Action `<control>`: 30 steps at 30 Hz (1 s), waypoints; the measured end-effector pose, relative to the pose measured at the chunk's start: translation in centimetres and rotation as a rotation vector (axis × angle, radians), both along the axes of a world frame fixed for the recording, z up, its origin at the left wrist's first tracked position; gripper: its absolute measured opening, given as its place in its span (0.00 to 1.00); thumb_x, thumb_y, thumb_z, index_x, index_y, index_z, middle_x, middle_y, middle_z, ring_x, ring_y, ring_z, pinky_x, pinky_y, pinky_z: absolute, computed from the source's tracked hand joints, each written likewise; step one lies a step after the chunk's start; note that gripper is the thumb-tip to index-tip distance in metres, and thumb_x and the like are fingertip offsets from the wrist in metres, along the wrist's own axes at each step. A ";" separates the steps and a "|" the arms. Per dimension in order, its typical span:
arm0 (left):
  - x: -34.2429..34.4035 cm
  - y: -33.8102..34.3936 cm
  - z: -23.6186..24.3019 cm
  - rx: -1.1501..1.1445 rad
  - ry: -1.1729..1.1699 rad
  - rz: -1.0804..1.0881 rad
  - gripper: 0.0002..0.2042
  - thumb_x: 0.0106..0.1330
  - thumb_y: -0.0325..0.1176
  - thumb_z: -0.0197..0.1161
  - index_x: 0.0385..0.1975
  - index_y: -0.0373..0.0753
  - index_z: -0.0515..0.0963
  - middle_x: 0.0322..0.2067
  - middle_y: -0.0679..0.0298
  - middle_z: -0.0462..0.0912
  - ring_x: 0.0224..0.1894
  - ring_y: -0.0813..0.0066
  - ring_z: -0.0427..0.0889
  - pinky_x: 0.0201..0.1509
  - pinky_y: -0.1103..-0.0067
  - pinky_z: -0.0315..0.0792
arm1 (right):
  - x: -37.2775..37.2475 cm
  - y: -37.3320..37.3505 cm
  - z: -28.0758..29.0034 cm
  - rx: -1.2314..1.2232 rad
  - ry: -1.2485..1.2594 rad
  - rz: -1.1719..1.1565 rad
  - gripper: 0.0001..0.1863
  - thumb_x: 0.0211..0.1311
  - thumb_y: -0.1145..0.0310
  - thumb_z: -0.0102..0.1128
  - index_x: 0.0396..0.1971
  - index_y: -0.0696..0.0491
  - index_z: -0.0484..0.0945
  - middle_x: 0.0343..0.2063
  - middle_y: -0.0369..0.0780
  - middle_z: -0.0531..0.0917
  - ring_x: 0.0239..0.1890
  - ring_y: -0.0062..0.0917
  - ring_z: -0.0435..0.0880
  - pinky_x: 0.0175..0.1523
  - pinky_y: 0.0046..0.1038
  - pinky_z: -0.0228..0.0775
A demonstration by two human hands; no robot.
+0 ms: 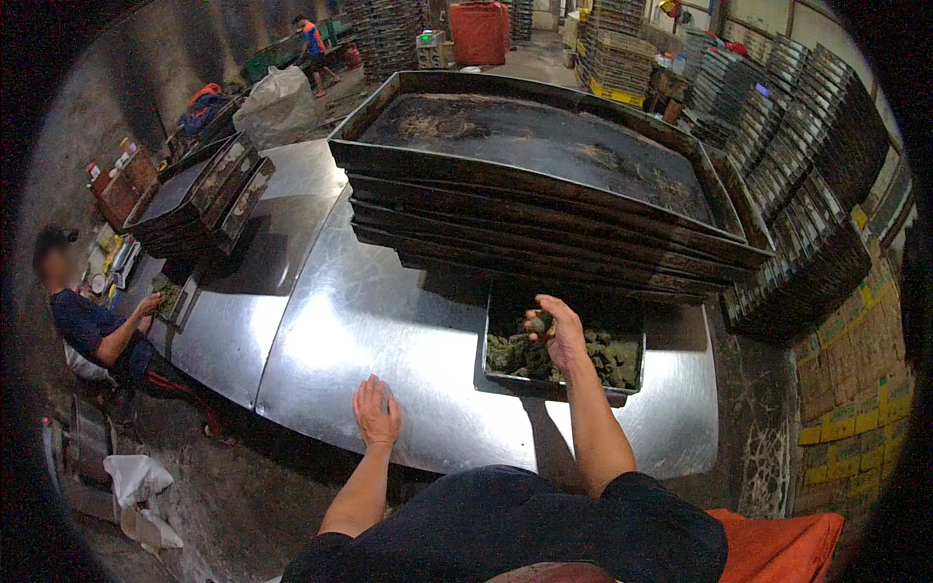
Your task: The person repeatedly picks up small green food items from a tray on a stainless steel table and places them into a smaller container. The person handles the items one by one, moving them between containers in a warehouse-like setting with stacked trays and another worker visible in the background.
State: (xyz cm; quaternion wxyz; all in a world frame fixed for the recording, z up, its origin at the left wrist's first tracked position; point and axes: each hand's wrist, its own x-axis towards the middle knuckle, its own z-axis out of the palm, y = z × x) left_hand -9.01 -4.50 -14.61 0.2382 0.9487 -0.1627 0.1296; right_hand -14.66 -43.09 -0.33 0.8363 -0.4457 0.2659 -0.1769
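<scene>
My left hand [376,413] lies on the shiny metal table [326,325], fingers stretched out and nothing in them. Over a dark rectangular tray [483,355] at the right, my right hand [564,338] curls its fingers around a dark green, dough-like lump [537,323]. Crumbly chunks of the same green stuff [617,358] fill much of the tray, partly hidden by my right hand and wrist. Just beyond the tray rises a tall stack of large blackened metal trays [544,228], whose top one shows a worn, bare bottom.
A co-worker [83,316] at the far left handles green stuff beside a smaller tray stack [199,199]. Tall tray stacks [807,146] stand along the right, with flattened cardboard [855,369] below. A white sack [277,107] and a distant person [313,44] are behind.
</scene>
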 end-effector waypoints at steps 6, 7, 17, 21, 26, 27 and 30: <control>-0.2 -0.3 0.2 0.008 0.018 0.002 0.20 0.66 0.36 0.58 0.56 0.36 0.77 0.67 0.57 0.68 0.72 0.57 0.61 0.77 0.59 0.48 | -0.6 -2.0 -2.1 0.369 -0.156 0.043 0.21 0.66 0.58 0.55 0.55 0.54 0.75 0.33 0.40 0.84 0.27 0.25 0.80 0.23 0.22 0.66; -0.2 -0.2 0.2 0.009 0.025 0.005 0.20 0.66 0.36 0.58 0.56 0.36 0.77 0.67 0.57 0.68 0.72 0.57 0.61 0.77 0.59 0.48 | -0.4 -1.2 -1.3 0.395 -0.112 -0.012 0.18 0.65 0.59 0.54 0.50 0.53 0.76 0.31 0.39 0.83 0.24 0.22 0.77 0.22 0.21 0.64; -0.2 -0.1 0.1 0.008 -0.011 -0.008 0.20 0.66 0.35 0.58 0.56 0.35 0.77 0.67 0.55 0.68 0.72 0.57 0.61 0.77 0.59 0.48 | -0.3 -0.6 0.0 0.169 0.122 -0.045 0.26 0.64 0.40 0.59 0.21 0.47 0.70 0.14 0.34 0.73 0.12 0.17 0.65 0.14 0.21 0.52; 0.0 0.1 -0.4 0.022 -0.003 -0.001 0.20 0.66 0.35 0.58 0.57 0.35 0.76 0.67 0.55 0.68 0.72 0.57 0.60 0.77 0.59 0.48 | -0.8 -0.4 -0.1 0.082 0.106 -0.048 0.25 0.65 0.42 0.61 0.20 0.48 0.69 0.13 0.34 0.72 0.11 0.18 0.66 0.15 0.23 0.53; 0.0 -0.1 -0.1 0.005 0.016 -0.004 0.20 0.67 0.36 0.58 0.56 0.35 0.77 0.67 0.55 0.69 0.72 0.57 0.60 0.77 0.60 0.48 | -0.5 0.5 0.8 0.044 0.009 -0.057 0.18 0.66 0.53 0.63 0.39 0.54 0.78 0.23 0.38 0.79 0.22 0.24 0.80 0.23 0.27 0.71; 0.0 -0.2 0.0 -0.004 0.017 -0.004 0.20 0.66 0.36 0.58 0.56 0.35 0.77 0.67 0.55 0.69 0.72 0.57 0.60 0.77 0.60 0.48 | -0.2 -0.2 -1.1 -0.027 -0.056 0.011 0.19 0.67 0.58 0.62 0.50 0.55 0.76 0.31 0.40 0.82 0.29 0.28 0.84 0.29 0.29 0.78; -0.1 -0.2 0.1 -0.022 0.017 0.002 0.20 0.66 0.36 0.57 0.56 0.34 0.77 0.67 0.55 0.69 0.72 0.57 0.61 0.77 0.60 0.48 | -0.4 -0.8 -1.5 0.059 0.018 0.038 0.18 0.68 0.59 0.59 0.50 0.55 0.76 0.32 0.40 0.82 0.28 0.27 0.83 0.29 0.28 0.78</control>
